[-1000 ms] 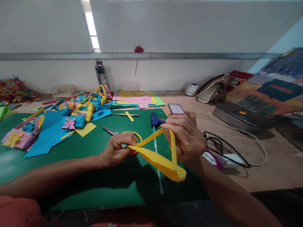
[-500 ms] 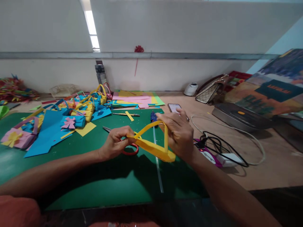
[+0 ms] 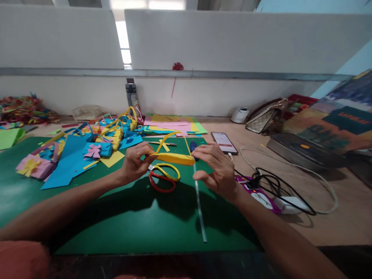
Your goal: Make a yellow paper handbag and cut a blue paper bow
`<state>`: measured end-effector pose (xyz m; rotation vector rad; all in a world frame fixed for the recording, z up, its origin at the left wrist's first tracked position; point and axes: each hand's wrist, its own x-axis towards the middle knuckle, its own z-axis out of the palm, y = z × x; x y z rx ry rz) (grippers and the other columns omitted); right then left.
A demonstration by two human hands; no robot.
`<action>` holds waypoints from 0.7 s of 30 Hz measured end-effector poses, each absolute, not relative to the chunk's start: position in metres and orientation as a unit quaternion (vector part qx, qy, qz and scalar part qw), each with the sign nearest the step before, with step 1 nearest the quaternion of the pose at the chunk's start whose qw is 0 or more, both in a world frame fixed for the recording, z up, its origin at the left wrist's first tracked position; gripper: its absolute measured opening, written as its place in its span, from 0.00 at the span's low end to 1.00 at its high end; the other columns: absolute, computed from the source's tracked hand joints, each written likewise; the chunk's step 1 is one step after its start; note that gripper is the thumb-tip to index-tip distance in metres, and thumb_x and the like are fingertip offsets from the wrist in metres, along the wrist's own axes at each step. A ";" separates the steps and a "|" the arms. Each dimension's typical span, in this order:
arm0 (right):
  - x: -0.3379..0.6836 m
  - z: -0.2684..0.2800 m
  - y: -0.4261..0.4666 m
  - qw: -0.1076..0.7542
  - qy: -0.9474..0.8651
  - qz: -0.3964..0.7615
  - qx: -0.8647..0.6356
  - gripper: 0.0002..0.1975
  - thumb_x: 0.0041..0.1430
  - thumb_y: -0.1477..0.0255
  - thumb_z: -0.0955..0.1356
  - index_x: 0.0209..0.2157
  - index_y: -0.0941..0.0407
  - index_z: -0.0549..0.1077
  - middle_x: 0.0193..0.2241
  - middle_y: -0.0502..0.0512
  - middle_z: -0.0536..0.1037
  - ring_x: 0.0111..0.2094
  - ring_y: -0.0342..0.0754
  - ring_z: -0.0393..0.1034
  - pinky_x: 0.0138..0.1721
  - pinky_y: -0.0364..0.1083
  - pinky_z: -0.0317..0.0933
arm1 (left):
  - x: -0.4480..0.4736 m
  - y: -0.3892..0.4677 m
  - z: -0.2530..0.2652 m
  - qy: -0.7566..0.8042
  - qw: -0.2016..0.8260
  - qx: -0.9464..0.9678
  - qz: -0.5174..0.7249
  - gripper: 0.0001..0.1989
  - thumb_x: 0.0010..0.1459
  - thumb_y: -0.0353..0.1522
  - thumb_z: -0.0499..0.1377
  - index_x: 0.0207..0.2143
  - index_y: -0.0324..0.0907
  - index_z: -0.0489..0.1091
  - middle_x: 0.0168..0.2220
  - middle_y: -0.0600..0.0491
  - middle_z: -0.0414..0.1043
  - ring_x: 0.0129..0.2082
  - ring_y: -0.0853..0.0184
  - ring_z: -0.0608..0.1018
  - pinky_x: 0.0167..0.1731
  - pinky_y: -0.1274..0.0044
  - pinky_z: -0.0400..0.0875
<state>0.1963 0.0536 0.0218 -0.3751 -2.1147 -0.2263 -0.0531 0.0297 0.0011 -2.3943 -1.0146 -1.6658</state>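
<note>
A small yellow paper basket with an arched strip handle is up above the green mat. My left hand pinches its left end between thumb and fingers. At its right end is my right hand, thumb and fingers apart; the fingertips are beside the basket's edge, perhaps touching it. Below the basket lie scissors with red and yellow handle loops, their blades hidden by my left hand. A clear glue stick extends from a blue glue gun, partly hidden behind my right hand.
Finished paper baskets and blue paper crowd the mat's left side. Coloured sheets and a cutter knife lie behind. To the right are a phone, a purple power strip, tangled cables and a dark case.
My right hand has let go of the handle's top and opened at the basket's right end. The basket has turned more level, showing the scissors' handles. The view has shifted slightly.
</note>
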 end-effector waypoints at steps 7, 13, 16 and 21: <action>0.193 0.014 0.063 0.446 -0.870 -0.137 -0.158 0.05 0.56 0.73 0.68 0.36 0.57 0.71 0.32 0.59 0.78 0.36 0.50 0.72 0.43 0.53 0.64 | -0.053 0.033 -0.006 -0.306 0.041 -0.795 -0.522 0.07 0.55 0.27 0.56 0.24 0.39 0.65 0.22 0.54 0.66 0.22 0.73 0.68 0.22 0.82 0.63; 0.192 0.015 0.058 0.449 -0.865 -0.144 -0.170 0.02 0.57 0.77 0.67 0.32 0.56 0.71 0.29 0.55 0.79 0.33 0.47 0.72 0.43 0.52 0.62 | -0.053 0.035 -0.011 -0.300 0.047 -0.806 -0.508 0.08 0.57 0.27 0.54 0.24 0.39 0.65 0.22 0.53 0.66 0.23 0.72 0.69 0.23 0.82 0.64; 0.191 0.016 0.056 0.447 -0.864 -0.152 -0.175 0.02 0.56 0.77 0.67 0.32 0.55 0.71 0.29 0.55 0.79 0.32 0.47 0.72 0.43 0.51 0.62 | -0.054 0.036 -0.012 -0.302 0.057 -0.805 -0.508 0.08 0.57 0.27 0.54 0.24 0.39 0.65 0.22 0.53 0.67 0.22 0.73 0.69 0.22 0.82 0.63; 0.191 0.016 0.053 0.449 -0.859 -0.153 -0.190 0.04 0.56 0.79 0.66 0.32 0.56 0.70 0.29 0.55 0.79 0.32 0.47 0.72 0.43 0.52 0.62 | -0.055 0.035 -0.012 -0.303 0.065 -0.808 -0.502 0.08 0.57 0.29 0.56 0.24 0.38 0.66 0.23 0.53 0.67 0.22 0.73 0.69 0.22 0.83 0.63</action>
